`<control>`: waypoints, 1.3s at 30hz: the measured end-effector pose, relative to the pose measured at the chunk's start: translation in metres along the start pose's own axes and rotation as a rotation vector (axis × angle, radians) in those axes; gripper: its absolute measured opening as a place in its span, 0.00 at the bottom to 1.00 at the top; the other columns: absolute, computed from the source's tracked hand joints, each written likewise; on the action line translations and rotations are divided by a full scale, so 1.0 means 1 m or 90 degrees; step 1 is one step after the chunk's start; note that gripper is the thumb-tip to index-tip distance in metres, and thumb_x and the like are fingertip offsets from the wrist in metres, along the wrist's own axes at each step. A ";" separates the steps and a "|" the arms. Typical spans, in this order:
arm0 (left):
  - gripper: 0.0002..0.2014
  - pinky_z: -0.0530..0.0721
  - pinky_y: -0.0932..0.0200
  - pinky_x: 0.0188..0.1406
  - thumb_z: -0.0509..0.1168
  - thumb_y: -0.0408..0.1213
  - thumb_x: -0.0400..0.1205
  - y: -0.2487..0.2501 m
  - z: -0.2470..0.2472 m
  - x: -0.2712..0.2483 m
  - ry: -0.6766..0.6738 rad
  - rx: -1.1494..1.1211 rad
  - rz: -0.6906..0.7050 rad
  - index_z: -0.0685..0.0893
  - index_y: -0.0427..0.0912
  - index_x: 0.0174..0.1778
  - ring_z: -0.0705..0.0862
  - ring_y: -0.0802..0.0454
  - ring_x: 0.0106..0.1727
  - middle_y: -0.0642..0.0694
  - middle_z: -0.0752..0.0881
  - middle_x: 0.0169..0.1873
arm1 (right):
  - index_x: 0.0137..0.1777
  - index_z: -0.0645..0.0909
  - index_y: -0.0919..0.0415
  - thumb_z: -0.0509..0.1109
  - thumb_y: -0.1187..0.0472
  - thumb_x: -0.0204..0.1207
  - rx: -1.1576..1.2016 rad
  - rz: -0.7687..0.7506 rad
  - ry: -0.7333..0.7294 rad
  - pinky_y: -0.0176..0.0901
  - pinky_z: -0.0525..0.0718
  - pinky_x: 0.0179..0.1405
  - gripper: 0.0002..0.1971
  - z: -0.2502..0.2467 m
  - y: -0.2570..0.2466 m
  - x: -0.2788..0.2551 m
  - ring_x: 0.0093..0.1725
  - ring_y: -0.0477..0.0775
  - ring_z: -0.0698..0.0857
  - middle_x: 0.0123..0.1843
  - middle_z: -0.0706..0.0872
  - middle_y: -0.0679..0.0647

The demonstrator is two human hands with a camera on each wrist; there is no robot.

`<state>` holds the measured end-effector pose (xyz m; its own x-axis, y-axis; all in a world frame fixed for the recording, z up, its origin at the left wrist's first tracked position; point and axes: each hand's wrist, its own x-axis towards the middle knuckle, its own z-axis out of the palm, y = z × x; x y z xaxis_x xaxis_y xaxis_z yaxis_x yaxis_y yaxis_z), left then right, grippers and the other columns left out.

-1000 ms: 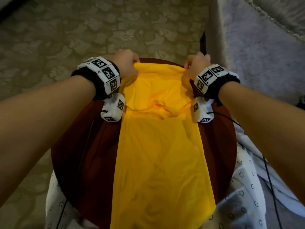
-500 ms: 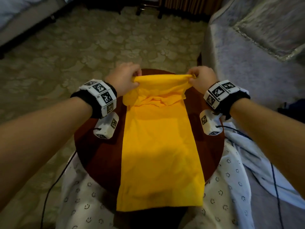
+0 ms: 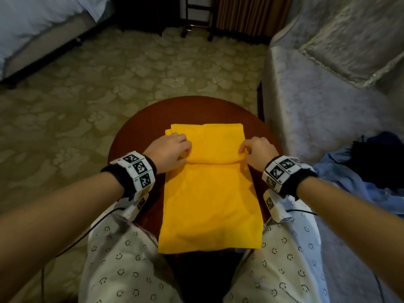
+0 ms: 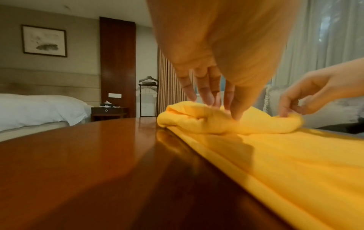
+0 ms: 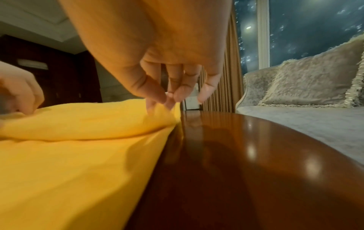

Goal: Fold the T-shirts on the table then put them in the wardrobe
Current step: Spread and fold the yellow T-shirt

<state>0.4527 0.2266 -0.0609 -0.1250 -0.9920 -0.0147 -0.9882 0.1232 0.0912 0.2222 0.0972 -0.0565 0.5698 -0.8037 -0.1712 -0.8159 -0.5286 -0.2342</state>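
Note:
A yellow T-shirt [image 3: 209, 193] lies as a long strip on the round brown table [image 3: 135, 136], its near end at the table's front edge. The far end is folded back over the middle, forming a doubled flap. My left hand [image 3: 185, 153] pinches the flap's left corner and my right hand [image 3: 243, 149] pinches its right corner. The left wrist view shows my left hand's [image 4: 222, 107] thumb and fingertips on the bunched fold of the T-shirt [image 4: 275, 155]. In the right wrist view my right hand [image 5: 165, 101] pinches the T-shirt's [image 5: 69, 155] edge just above the table [image 5: 256, 155].
A grey sofa [image 3: 328, 84] stands close on the right, with blue clothes [image 3: 360, 182] heaped on its seat. A bed [image 3: 32, 22] is at the far left across patterned carpet. My knees in smiley-print trousers [image 3: 122, 259] flank the table's front.
Both hands lifted the T-shirt's far end and carried it toward me, laying it over the middle. The strip now covers less of the table's far side.

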 end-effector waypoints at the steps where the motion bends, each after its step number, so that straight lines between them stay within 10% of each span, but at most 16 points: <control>1: 0.11 0.73 0.57 0.56 0.63 0.44 0.83 0.001 0.004 -0.002 -0.020 -0.001 -0.004 0.79 0.44 0.59 0.74 0.48 0.61 0.46 0.78 0.59 | 0.52 0.82 0.53 0.62 0.68 0.79 -0.013 -0.001 -0.006 0.54 0.75 0.61 0.11 0.003 -0.001 -0.003 0.65 0.59 0.72 0.60 0.76 0.55; 7: 0.17 0.72 0.50 0.65 0.61 0.47 0.84 0.002 0.009 0.011 0.075 -0.052 -0.075 0.78 0.42 0.66 0.71 0.45 0.70 0.43 0.74 0.69 | 0.74 0.70 0.52 0.65 0.58 0.80 0.049 -0.089 0.061 0.51 0.66 0.74 0.22 0.013 -0.013 0.005 0.78 0.58 0.60 0.79 0.63 0.56; 16: 0.38 0.49 0.40 0.81 0.52 0.58 0.84 -0.006 0.022 0.045 -0.248 -0.075 -0.171 0.38 0.51 0.83 0.37 0.44 0.84 0.41 0.35 0.83 | 0.82 0.35 0.41 0.58 0.39 0.80 -0.086 -0.070 -0.210 0.63 0.45 0.80 0.40 0.026 -0.017 0.043 0.84 0.61 0.36 0.84 0.32 0.57; 39: 0.42 0.51 0.39 0.81 0.59 0.54 0.83 -0.069 0.014 0.137 -0.231 -0.115 -0.211 0.40 0.45 0.84 0.40 0.43 0.84 0.39 0.38 0.83 | 0.82 0.37 0.40 0.60 0.39 0.79 -0.038 -0.039 -0.194 0.68 0.43 0.79 0.41 0.012 -0.016 0.143 0.84 0.58 0.35 0.85 0.33 0.56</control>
<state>0.5026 0.0824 -0.0829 0.1372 -0.9001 -0.4135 -0.9529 -0.2339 0.1929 0.3176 -0.0065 -0.0887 0.6134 -0.6561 -0.4397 -0.7787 -0.5953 -0.1980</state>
